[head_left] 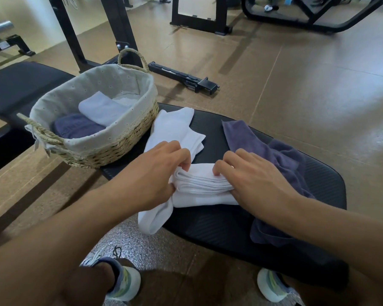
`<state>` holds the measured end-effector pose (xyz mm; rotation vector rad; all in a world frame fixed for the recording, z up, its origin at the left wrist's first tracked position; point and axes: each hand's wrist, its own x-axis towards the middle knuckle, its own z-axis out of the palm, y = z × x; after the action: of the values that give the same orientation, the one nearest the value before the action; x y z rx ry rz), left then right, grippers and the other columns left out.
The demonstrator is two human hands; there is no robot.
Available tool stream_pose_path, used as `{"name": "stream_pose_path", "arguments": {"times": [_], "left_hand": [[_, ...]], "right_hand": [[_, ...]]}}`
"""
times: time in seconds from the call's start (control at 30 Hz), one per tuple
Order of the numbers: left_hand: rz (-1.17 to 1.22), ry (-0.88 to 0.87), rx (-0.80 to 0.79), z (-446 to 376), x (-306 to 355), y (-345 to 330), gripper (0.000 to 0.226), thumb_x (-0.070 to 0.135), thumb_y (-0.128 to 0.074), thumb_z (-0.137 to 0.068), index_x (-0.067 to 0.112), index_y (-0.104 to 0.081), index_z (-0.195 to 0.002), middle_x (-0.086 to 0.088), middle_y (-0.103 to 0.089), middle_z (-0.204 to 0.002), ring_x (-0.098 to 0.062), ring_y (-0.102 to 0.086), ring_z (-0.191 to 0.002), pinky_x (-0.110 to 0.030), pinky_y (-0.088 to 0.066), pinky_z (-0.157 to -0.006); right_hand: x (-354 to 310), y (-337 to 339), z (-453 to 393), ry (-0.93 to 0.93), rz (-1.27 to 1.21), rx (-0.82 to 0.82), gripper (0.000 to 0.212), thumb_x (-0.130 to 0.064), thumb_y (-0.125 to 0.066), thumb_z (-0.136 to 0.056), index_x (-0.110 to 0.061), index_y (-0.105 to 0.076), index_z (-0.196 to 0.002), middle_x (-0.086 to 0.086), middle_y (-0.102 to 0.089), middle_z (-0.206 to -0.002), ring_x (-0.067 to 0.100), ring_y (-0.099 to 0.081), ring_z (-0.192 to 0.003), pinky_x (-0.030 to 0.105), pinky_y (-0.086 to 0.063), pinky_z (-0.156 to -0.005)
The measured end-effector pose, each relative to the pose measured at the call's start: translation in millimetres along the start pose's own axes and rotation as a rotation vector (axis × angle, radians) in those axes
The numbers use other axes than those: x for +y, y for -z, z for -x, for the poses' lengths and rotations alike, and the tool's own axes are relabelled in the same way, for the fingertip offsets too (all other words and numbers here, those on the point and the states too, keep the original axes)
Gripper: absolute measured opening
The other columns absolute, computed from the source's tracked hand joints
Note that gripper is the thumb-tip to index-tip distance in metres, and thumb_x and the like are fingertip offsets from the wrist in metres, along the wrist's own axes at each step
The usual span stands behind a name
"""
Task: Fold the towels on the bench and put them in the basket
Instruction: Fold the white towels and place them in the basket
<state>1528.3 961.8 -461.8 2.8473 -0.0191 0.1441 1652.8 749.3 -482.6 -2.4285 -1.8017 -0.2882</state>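
You're gripping the folded white terry towel (199, 184) near the black padded bench's (219, 221) front edge with left hand (157, 173) and right hand (250, 180); be squaring layers before lifting toward the lined wicker basket (111, 149).

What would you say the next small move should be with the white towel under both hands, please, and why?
Probably finish this fold: both hands, left hand and right hand, grip the layered part of the white towel, while its far end lies flat beside the basket and a loose end droops over the bench edge.
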Motion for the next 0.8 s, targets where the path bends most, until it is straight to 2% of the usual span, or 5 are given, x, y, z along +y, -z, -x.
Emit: {"name": "stream_pose_path", "arguments": {"times": [0.13,0.2,0.33,0.57,0.8], "left_hand": [[-0.097,0.031,-0.153,13,14,0,0.056,0.055,-0.082,-0.066,0.031,-0.045,-0.102,0.013,-0.041,-0.105,-0.010,-0.038,-0.098,-0.029,-0.041,-0.085],[-0.175,0.048,-0.126,15,22,-6,0.066,0.067,-0.079,-0.061,0.028,-0.044,-0.100,0.010,-0.042,-0.105,-0.013,-0.041,-0.098,-0.030,-0.042,-0.085],[-0.304,0.009,-0.070,14,29,-21,0.062,0.049,-0.086,-0.059,0.023,-0.042,-0.095,0.001,-0.049,-0.098,-0.021,-0.050,-0.088,-0.038,-0.049,-0.075],[-0.213,0.059,-0.027,13,31,-30,0.043,0.030,-0.071,-0.070,0.022,-0.039,-0.097,0.001,-0.044,-0.101,-0.022,-0.047,-0.089,-0.039,-0.049,-0.072],[-0.067,0.130,0.056,16,19,-21,0.048,0.048,-0.076,-0.073,0.031,-0.046,-0.106,0.011,-0.051,-0.106,-0.016,-0.050,-0.102,-0.031,-0.044,-0.086]], "right_hand": [[-4,-6,11,0.027,0.048,0.032,0.036,-0.011,-0.072,-0.074,-0.021,-0.063,-0.107,-0.001,-0.058,-0.096,0.020,-0.051,-0.080,0.035,-0.047,-0.068],[-4,-6,17,0.036,0.009,0.040,0.033,-0.023,-0.073,-0.079,-0.021,-0.065,-0.111,-0.001,-0.060,-0.101,0.020,-0.054,-0.084,0.034,-0.050,-0.073],[-5,-5,25,0.038,-0.060,-0.038,0.042,-0.052,-0.069,-0.082,-0.023,-0.065,-0.112,-0.003,-0.060,-0.109,0.019,-0.055,-0.094,0.035,-0.051,-0.082],[-13,-10,19,-0.001,0.057,-0.020,0.033,-0.020,-0.070,-0.071,-0.018,-0.063,-0.103,0.004,-0.060,-0.102,0.026,-0.056,-0.087,0.039,-0.050,-0.075],[0,-7,11,-0.094,-0.094,-0.058,0.057,-0.016,-0.074,-0.067,-0.023,-0.058,-0.121,-0.002,-0.057,-0.116,0.021,-0.056,-0.103,0.034,-0.048,-0.089]]}}
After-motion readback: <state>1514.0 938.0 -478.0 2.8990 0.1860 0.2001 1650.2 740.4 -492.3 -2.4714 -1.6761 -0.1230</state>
